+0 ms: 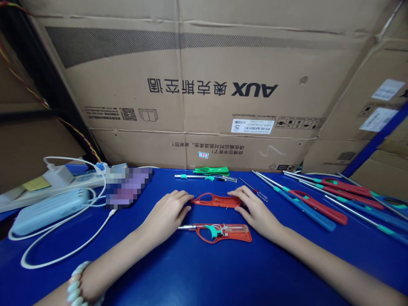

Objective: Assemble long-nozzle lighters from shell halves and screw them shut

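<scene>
Left hand [170,208]: I have it pinching the narrow end of the red shell [225,200], its fingertips hiding that tip from me.
Right hand [255,208]: grasps the shell's wide end, thumb and fingers covering its edge.
Filled half [219,233]: lies on the bench [191,276], nearer the camera; I lose its metal tube behind the left hand.
Lighters [318,207]: overlap at right, some cut off by my view's edge.
Phone [140,187]: partly pixelated, screen unreadable to me.
</scene>
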### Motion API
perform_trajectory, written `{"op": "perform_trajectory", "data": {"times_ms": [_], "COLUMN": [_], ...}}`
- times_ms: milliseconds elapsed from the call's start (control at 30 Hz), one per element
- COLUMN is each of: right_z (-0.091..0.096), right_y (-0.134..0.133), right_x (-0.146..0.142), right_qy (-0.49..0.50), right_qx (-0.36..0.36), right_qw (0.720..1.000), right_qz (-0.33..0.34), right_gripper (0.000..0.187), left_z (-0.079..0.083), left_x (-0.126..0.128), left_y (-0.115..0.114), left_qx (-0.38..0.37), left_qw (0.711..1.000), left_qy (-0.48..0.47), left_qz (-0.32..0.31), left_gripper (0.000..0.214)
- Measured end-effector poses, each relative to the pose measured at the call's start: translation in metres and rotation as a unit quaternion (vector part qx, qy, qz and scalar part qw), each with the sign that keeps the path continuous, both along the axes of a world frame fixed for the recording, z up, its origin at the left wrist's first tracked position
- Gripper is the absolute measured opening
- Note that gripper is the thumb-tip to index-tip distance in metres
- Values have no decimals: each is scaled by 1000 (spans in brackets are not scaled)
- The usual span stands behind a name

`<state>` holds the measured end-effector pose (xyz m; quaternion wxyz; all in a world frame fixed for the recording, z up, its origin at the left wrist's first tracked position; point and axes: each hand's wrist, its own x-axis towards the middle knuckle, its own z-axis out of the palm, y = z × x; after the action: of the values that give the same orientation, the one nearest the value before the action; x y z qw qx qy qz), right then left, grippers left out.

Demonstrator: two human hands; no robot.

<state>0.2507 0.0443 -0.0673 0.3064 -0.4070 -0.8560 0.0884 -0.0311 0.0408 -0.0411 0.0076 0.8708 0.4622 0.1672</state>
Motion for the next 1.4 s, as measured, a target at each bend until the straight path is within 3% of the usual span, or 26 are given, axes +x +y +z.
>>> {"op": "perform_trajectory", "data": {"times_ms": [367,733,967,1167,1300,1400], "right_z": [3,10,21,39,47,47], "right_y": [-3,-7,-20,-27,-32,-33], "right_x": [-3,-4,-5,-7,-5,-4], "right_qy": [-22,0,-8,46,30,12], "right_qx": [32,52,-44,-144,-121,-100], "right_qw": [999,998,997,984,987,993], "right_qz": [17,32,66,97,98,65], "right_gripper": [31,34,45,46,61,55], "left_z": [-3,-2,3,11,13,15], "left_x": [0,1,1,1,1,2], "left_y": [3,3,0,-4,-5,-7], "left_qx": [-10,-15,20,34,32,15], "left_qw": [999,996,984,970,969,969], "left_qy": [-19,-76,-165,-234,-242,-244], "left_qz": [-49,-34,-57,-63,-35,-22], "left_gripper": [21,12,13,13,14,14]}}
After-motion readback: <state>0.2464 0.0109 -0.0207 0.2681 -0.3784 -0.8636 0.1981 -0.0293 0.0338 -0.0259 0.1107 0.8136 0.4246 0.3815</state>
